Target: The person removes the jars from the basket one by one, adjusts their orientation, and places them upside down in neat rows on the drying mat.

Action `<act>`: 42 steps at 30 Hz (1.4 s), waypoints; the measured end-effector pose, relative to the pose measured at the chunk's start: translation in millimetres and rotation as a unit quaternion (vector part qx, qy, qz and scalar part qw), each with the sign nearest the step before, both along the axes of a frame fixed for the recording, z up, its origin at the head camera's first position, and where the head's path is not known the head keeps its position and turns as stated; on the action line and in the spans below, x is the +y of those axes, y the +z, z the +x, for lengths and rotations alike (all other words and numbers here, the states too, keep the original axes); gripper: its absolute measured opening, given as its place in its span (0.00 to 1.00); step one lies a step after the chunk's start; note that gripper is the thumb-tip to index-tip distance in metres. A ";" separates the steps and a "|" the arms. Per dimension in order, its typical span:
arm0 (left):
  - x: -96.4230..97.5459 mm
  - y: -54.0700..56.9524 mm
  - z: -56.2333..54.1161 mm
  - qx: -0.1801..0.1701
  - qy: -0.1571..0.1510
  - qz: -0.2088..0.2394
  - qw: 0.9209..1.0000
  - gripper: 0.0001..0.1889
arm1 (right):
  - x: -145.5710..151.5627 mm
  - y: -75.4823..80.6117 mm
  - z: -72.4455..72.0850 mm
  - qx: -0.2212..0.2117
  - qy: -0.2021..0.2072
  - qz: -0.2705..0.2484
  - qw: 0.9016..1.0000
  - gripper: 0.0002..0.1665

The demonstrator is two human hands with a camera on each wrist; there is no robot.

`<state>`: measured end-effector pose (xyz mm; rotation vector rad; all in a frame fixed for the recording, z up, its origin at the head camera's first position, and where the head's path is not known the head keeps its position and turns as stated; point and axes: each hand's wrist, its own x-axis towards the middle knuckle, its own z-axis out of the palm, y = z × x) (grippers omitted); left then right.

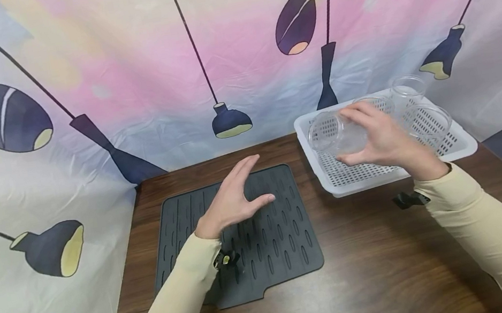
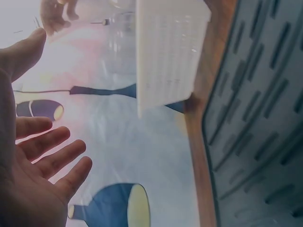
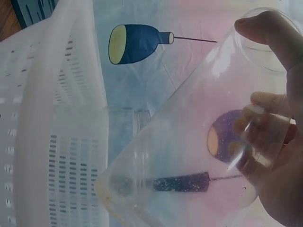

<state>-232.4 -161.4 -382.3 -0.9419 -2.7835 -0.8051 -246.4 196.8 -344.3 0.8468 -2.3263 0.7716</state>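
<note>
My right hand (image 1: 386, 136) grips a clear, see-through cup (image 1: 351, 137), thumb on one side and fingers round the other. The cup is tilted over the white perforated basket (image 1: 367, 186), its round rim facing left. In the right wrist view the cup (image 3: 189, 123) spans much of the picture, beside the basket wall (image 3: 33, 123). My left hand (image 1: 230, 198) hovers over the dark grey ribbed mat (image 1: 290, 258), thumb spread from the fingers, holding nothing. The left wrist view shows that hand's palm (image 2: 38, 184) and separated fingers.
More clear containers stand in the basket's right part, among them a wide one (image 1: 428, 122) and one at the back (image 1: 408, 87). Basket and mat lie on a brown wooden table (image 1: 360, 270). A cloth backdrop (image 1: 134, 60) printed with lamps surrounds it.
</note>
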 end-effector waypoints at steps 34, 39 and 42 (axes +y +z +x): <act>53.5 24.7 -4.0 0.049 -0.074 0.099 0.991 0.46 | -45.5 -4.5 -4.6 0.071 0.075 0.081 0.991 0.52; 54.4 25.4 -4.0 0.051 -0.078 0.104 0.990 0.45 | -47.4 -2.7 -4.1 0.074 0.073 0.092 0.990 0.51; 54.9 25.5 -3.9 0.051 -0.079 0.106 0.990 0.45 | -49.6 -1.6 -3.6 0.074 0.072 0.103 0.989 0.51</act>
